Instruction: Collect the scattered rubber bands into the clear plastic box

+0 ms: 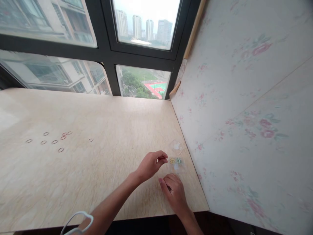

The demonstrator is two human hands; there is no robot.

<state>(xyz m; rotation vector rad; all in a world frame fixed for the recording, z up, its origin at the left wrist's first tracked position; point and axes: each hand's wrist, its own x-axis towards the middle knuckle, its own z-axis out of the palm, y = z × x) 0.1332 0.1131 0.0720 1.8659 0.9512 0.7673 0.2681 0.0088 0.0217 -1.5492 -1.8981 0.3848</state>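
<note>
My left hand [151, 165] is at the left edge of a small clear plastic box [179, 168], with thumb and fingers pinched together; what lies between the fingertips is too small to make out. Inside the box sit yellow bands [172, 161] and green bands [179, 161], in separate spots along its far side. Just in front of the box, my right hand [174, 192] rests with its fingers curled in, and whether it holds anything is hidden. A clear plastic piece [176, 147], perhaps a lid, lies behind the box.
Several thin brownish and reddish rings [54, 142] lie scattered at the left of the pale stone-look ledge [110, 124]. One ring [91, 140] is apart from the others. A flowered wall [232, 130] borders the right, and dark-framed windows [141, 57] stand behind. A white loop [79, 213] hangs by my left forearm.
</note>
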